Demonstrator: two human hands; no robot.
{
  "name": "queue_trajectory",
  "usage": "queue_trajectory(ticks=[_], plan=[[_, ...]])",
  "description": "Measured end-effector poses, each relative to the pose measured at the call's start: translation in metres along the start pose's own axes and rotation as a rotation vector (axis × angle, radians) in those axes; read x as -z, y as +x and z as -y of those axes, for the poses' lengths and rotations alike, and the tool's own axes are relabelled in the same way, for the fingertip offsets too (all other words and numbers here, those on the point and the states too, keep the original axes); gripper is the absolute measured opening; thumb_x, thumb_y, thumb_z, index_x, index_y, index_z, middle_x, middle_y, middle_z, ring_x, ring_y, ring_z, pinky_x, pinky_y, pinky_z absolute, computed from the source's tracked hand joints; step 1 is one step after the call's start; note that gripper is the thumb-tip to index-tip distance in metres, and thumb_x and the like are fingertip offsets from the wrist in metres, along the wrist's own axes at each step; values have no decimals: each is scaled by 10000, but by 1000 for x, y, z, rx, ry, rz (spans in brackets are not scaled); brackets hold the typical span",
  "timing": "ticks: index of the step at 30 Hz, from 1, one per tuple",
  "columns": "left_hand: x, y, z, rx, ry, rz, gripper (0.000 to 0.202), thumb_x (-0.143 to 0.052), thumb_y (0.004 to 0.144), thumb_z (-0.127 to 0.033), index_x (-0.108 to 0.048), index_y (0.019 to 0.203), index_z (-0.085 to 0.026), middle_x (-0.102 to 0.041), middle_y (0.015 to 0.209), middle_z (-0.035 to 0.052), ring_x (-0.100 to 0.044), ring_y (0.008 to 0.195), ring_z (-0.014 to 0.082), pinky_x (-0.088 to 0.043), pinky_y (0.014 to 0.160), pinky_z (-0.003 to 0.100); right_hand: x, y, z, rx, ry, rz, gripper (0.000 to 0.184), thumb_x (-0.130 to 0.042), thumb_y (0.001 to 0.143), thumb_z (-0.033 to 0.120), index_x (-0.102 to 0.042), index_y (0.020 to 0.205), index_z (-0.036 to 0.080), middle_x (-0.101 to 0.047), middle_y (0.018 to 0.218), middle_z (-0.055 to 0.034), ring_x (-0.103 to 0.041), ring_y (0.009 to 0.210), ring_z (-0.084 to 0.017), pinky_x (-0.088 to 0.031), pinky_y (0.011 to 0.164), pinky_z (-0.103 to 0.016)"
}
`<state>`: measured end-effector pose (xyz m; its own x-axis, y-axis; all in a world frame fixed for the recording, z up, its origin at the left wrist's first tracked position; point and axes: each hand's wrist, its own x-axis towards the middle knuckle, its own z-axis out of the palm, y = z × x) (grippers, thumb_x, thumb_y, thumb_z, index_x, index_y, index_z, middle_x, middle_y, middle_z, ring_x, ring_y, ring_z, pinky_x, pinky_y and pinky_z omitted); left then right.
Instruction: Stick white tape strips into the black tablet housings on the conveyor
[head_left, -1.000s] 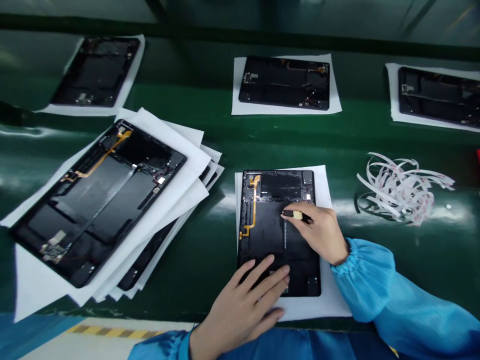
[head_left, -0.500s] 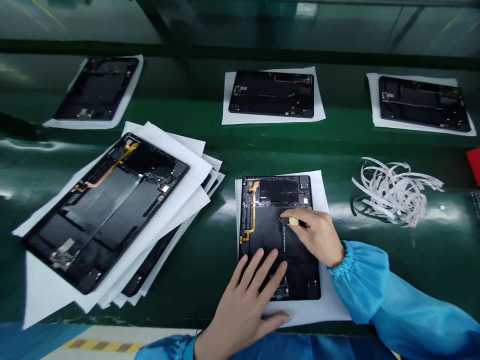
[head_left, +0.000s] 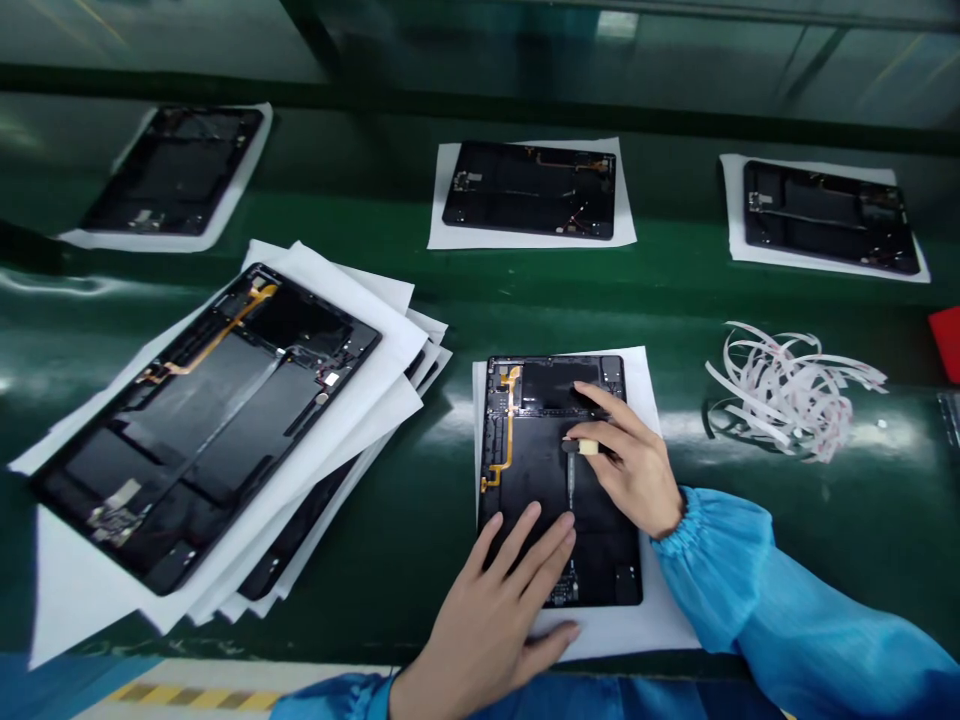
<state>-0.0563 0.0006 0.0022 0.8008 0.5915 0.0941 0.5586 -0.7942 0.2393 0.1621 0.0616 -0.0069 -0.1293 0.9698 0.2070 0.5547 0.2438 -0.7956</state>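
An opened tablet housing (head_left: pixel 536 460) with an orange flex cable (head_left: pixel 510 425) lies upright on white sheets (head_left: pixel 600 635) in front of me. My left hand (head_left: pixel 499 610) rests on its lower part, fingers spread flat. Between thumb and finger of my right hand (head_left: pixel 634 460), I pinch a small cream block with a dark end (head_left: pixel 587 447). The dark end is over the top of a narrow grey strip (head_left: pixel 571 482) along the housing's middle; whether it touches is unclear. My right index finger stretches toward the upper black panel (head_left: pixel 551 382).
At left, several tablet housings are stacked between white sheets, the top housing (head_left: pixel 217 420) tilted. Further back lie three more housings: left (head_left: pixel 180 170), middle (head_left: pixel 532 190) and right (head_left: pixel 829 215). A heap of white strips (head_left: pixel 795 390) sits at right, near a red object (head_left: pixel 946 340).
My right index finger has extended away from the pinch toward the housing's top. More of the grey strip shows below the dark end. My left hand stays nearly in place; the view has shifted slightly.
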Motion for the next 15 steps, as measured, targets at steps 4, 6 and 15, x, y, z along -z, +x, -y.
queue_trajectory(ticks=[4, 6, 15], plan=[[-1, -1, 0, -9, 14, 8, 553, -472, 949, -542, -619, 1323, -163, -513, 1480, 12, -30, 1523, 255, 55, 1225, 429, -1, 1, 0, -6, -25, 11, 329, -485, 841, 22, -695, 1006, 215, -517, 1474, -65, -715, 963, -159, -594, 891, -305], [-1, -1, -1, -14, 21, 5, 564, -483, 941, -548, -615, 1326, -158, -511, 1482, 20, -31, 1523, 257, 59, 1226, 430, -1, 1, 0, -4, -35, 10, 329, -486, 844, 22, -695, 1006, 216, -526, 1467, -60, -705, 1011, -166, -592, 899, -302], [-1, 0, -1, -8, 33, -36, 566, -516, 919, -541, -629, 1308, -145, -547, 1450, 32, -119, 1513, 271, 2, 1239, 422, -2, 3, 4, -32, -63, 32, 344, -495, 833, 5, -698, 1009, 220, -540, 1453, -54, -663, 1136, -199, -589, 925, -338]])
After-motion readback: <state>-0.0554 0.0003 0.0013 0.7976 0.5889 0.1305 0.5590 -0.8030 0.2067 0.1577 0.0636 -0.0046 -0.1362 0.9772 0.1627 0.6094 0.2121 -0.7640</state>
